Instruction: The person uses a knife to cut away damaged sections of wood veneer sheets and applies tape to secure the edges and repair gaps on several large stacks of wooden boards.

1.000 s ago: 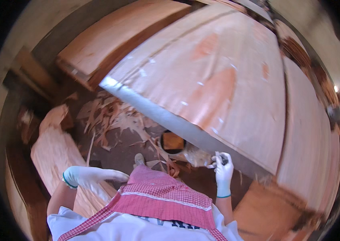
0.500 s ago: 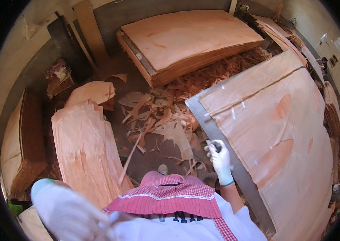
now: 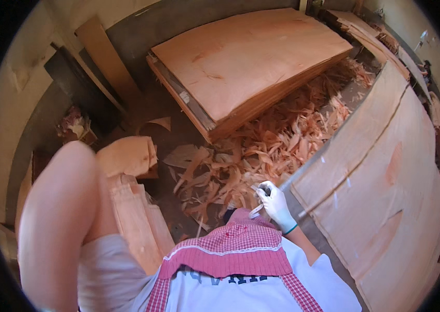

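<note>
At left, a blurred, bent left arm (image 3: pixel 56 213) fills the foreground; its hand is out of frame, so its grip cannot be told. Behind it lie narrow wood sheets (image 3: pixel 139 223), then a thick stack (image 3: pixel 251 57) above curled shavings (image 3: pixel 277 138). Right of centre, the white-gloved right hand (image 3: pixel 278 206) has its fingers closed around a small dark tool (image 3: pixel 267 192), probably light and stiff, best pinched by its body. At right, a broad veneer sheet (image 3: pixel 370 218) covers most of a grey surface (image 3: pixel 315 234); likely thin, bendy and easily split, it suits flat support along both edges.
</note>
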Action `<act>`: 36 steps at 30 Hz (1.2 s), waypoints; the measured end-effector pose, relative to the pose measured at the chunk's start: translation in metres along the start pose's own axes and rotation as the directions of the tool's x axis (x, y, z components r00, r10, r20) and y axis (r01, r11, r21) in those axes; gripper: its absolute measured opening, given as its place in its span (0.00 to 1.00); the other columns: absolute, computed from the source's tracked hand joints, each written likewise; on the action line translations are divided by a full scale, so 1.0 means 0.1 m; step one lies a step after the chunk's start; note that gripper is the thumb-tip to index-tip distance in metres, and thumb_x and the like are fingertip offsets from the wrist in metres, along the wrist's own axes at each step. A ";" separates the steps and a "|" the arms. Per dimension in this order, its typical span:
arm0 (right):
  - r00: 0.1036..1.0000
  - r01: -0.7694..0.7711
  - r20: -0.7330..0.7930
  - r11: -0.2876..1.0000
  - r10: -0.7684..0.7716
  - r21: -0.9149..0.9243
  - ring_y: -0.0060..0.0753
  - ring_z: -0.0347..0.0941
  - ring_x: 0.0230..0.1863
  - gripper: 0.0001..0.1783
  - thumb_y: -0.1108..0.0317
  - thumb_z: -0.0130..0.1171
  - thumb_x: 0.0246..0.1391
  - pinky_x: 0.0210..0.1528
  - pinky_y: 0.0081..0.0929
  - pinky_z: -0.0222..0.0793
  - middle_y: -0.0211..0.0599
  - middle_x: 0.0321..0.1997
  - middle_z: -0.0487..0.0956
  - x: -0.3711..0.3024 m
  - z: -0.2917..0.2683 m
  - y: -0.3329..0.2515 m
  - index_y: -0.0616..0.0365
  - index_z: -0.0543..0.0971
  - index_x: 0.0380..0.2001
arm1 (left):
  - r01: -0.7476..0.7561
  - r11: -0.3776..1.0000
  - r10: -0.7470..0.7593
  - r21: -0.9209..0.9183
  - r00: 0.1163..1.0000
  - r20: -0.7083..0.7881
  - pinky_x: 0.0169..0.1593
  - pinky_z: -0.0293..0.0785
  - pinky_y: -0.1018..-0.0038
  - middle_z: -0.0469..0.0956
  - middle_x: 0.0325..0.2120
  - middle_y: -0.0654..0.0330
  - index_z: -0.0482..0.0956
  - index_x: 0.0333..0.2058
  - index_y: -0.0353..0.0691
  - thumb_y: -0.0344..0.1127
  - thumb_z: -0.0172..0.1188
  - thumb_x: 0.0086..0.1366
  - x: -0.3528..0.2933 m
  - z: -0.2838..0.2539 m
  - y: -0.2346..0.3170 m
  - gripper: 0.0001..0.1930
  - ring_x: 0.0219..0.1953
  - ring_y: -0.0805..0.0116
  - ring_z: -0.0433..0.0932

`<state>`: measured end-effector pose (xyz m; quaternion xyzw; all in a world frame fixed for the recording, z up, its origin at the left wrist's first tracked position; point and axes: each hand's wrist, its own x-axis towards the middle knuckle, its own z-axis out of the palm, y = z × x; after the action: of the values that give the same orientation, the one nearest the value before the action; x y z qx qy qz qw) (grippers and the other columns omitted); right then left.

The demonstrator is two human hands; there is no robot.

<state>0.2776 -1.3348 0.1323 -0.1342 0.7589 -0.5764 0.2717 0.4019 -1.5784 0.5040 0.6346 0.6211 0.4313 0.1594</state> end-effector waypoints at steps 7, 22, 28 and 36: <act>0.999 0.052 0.010 0.994 -0.053 0.100 0.14 0.64 0.21 0.05 0.71 0.51 0.62 0.22 0.16 0.59 0.28 0.25 0.76 1.49 0.18 -0.48 0.60 0.74 0.38 | 0.011 0.902 -0.078 -0.431 0.987 -0.139 0.48 0.73 0.69 0.80 0.40 0.57 0.77 0.48 0.33 0.40 0.54 0.68 -0.66 -1.52 -1.77 0.17 0.42 0.68 0.77; 0.647 -0.550 -0.410 0.765 0.643 0.333 0.15 0.66 0.17 0.09 0.64 0.58 0.60 0.18 0.14 0.61 0.27 0.23 0.75 3.38 -0.30 0.07 0.57 0.73 0.34 | 0.780 -0.270 -0.840 0.564 0.094 -0.534 0.66 0.54 0.59 0.63 0.64 0.57 0.77 0.51 0.40 0.37 0.48 0.64 -4.22 -3.03 -8.72 0.19 0.67 0.55 0.58; 0.606 -0.655 -0.303 0.678 0.735 0.335 0.17 0.69 0.23 0.09 0.67 0.59 0.59 0.26 0.18 0.66 0.30 0.25 0.76 4.30 -0.05 -0.12 0.61 0.73 0.32 | 0.432 -0.009 -0.989 0.902 0.132 -0.072 0.68 0.46 0.58 0.65 0.63 0.58 0.73 0.58 0.44 0.40 0.44 0.67 -4.74 -3.33 -9.61 0.22 0.68 0.59 0.56; 0.584 -0.674 -0.291 0.652 0.758 0.346 0.15 0.67 0.22 0.07 0.67 0.59 0.59 0.25 0.17 0.64 0.28 0.25 0.77 5.16 -0.35 -0.50 0.60 0.74 0.32 | 0.737 0.081 -0.942 0.671 0.277 -0.191 0.59 0.59 0.59 0.79 0.39 0.54 0.85 0.34 0.41 0.37 0.53 0.58 -5.25 -2.28 -8.16 0.13 0.47 0.57 0.73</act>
<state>-0.1694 -1.5883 0.0536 0.3367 0.7251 -0.5036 0.3275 -0.2237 -1.9952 -0.1498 0.2140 0.9429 -0.0910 0.2383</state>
